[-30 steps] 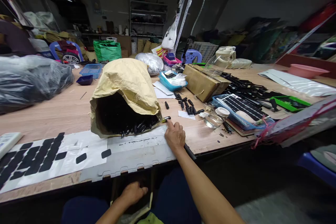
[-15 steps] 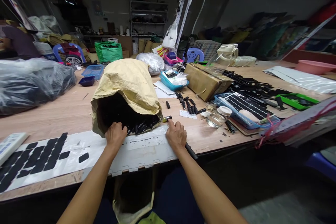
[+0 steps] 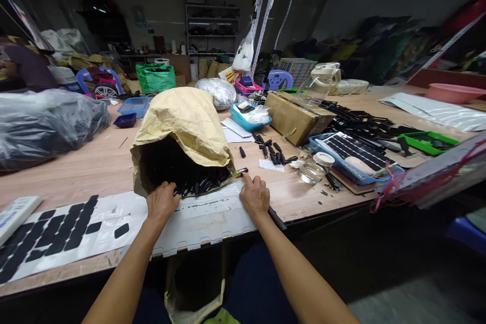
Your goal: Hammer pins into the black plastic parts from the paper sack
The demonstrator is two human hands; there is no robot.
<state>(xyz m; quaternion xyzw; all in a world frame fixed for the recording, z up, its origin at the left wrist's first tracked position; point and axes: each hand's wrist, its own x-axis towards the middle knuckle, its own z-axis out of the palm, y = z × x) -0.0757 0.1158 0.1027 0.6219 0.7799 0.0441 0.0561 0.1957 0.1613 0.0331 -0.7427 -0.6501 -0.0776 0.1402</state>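
Observation:
A big tan paper sack [image 3: 186, 119] lies on its side on the wooden table [image 3: 94, 162], its mouth facing me and full of small black cylindrical parts [image 3: 201, 185]. My left hand [image 3: 162, 202] is at the mouth's lower edge, fingers curled down among the parts; what it grips is hidden. My right hand [image 3: 255, 195] rests on the table at the mouth's right corner. Its forefinger points at a small metal-tipped part [image 3: 240, 171], and the other fingers are curled on a black rod [image 3: 276, 218] that sticks out toward the table edge. A white sheet [image 3: 205, 212] lies under both hands.
A white sheet with black pads [image 3: 56, 230] lies at the left, a dark plastic bag [image 3: 45, 124] behind it. Loose black parts [image 3: 271, 152], a glass jar [image 3: 313, 169], a cardboard box [image 3: 296, 116] and a blue tray with a solar panel [image 3: 349, 154] stand right. A sack [image 3: 193, 288] hangs under the table.
My left hand came up from below the table to the sack's mouth, then slid slightly back and left. My right hand stayed in place.

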